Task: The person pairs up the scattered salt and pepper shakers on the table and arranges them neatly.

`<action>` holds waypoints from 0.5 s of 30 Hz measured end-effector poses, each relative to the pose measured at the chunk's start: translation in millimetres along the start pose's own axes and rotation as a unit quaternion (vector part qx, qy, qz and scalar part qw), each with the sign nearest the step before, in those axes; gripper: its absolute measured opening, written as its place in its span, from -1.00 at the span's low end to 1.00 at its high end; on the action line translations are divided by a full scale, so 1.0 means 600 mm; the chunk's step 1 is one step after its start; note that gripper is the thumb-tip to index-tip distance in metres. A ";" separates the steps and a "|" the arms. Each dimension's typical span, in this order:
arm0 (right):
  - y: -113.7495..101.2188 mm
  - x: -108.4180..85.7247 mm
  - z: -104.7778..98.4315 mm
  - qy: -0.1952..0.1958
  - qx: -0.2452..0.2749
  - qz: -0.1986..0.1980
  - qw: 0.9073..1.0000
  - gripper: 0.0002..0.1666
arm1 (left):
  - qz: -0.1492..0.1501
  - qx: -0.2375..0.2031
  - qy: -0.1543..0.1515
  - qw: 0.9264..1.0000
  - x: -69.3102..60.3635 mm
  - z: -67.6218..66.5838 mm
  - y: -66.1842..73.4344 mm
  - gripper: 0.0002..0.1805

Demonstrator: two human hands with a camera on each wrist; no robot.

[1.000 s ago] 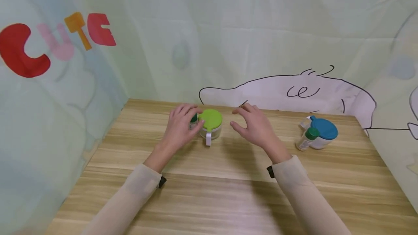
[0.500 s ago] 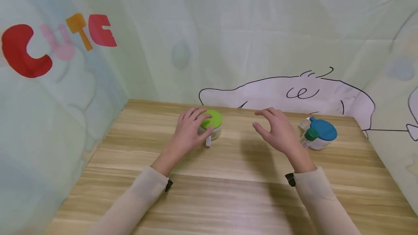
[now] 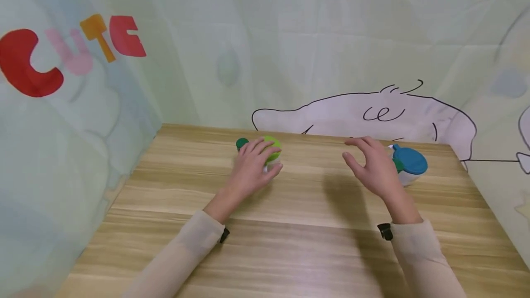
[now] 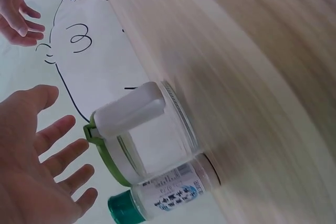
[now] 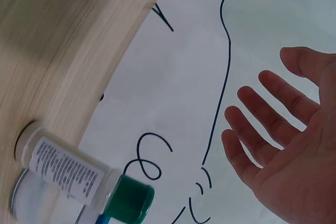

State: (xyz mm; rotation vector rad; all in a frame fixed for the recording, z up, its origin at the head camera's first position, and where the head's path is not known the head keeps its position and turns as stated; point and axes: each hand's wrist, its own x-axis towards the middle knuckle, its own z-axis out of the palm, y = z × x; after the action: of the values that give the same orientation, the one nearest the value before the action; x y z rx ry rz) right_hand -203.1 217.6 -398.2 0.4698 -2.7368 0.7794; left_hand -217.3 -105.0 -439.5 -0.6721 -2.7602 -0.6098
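My left hand point(image 3: 253, 167) hovers over a clear jar with a light green lid point(image 3: 272, 143) and a white handle point(image 4: 131, 110), its fingers loosely bent and apart from it. Beside that jar stands a small labelled bottle with a dark green cap point(image 3: 242, 143), partly hidden by the hand in the head view. On the right my right hand point(image 3: 374, 169) hangs in the air with relaxed fingers, holding nothing. Nearest to it are another green-capped bottle point(image 5: 68, 169), mostly covered in the head view, and a jar with a blue lid point(image 3: 410, 160).
The wooden table point(image 3: 265, 252) ends at a printed cloth backdrop point(image 3: 290, 49) behind and on both sides. The two jar-and-bottle pairs stand near the back edge, one left of the middle, one at the right. A black wrist strap point(image 3: 385, 232) shows at the right cuff.
My right hand has moved right, toward the blue-lidded jar. My left hand has shifted right over the green-lidded jar, uncovering the left bottle's cap. The jars and bottles have stayed in place.
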 end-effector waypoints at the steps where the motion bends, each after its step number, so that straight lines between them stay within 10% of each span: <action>1: 0.003 -0.001 -0.002 0.004 0.001 0.002 1.000 -0.55 | 0.000 -0.001 -0.003 1.000 0.001 0.000 0.002 -0.55; 15: 0.066 -0.017 -0.057 0.029 0.016 0.050 0.998 -0.40 | 0.012 -0.019 -0.020 1.000 0.021 0.024 0.060 -0.60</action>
State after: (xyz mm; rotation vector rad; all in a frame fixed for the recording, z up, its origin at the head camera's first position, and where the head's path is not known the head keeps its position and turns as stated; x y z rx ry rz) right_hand -203.1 270.5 -391.8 0.3129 -2.7163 0.8479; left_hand -212.9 -64.7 -436.3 -0.7322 -2.7794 -0.6522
